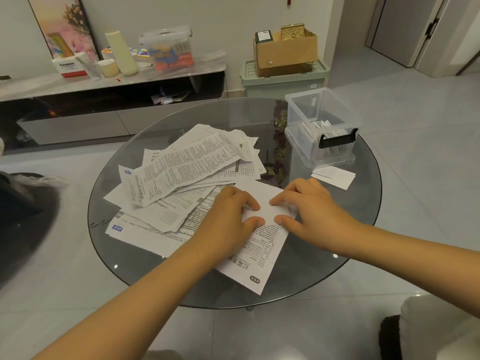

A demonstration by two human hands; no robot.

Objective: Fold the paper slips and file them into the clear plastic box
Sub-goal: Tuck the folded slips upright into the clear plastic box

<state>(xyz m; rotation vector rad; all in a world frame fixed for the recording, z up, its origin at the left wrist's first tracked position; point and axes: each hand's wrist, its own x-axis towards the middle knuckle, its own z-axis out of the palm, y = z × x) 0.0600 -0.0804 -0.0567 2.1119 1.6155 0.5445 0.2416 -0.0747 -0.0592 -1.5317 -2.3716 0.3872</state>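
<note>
A printed paper slip (259, 250) lies on the near right part of the round glass table (324, 258). Its far end is turned over, showing the blank white back. My left hand (228, 216) and my right hand (309, 211) meet on that folded end, each pinching the paper between thumb and forefinger. A loose pile of unfolded slips (187, 165) spreads across the table's middle and left. The clear plastic box (306, 110) stands at the far right of the table, with several folded slips upright inside it and a black handle clip on its near side.
One folded white slip (335, 176) lies on the glass just in front of the box. Beyond the table are a low TV cabinet (111, 81) with clutter, and a green bin (283, 81) carrying a cardboard box. A dark object sits on the floor at left.
</note>
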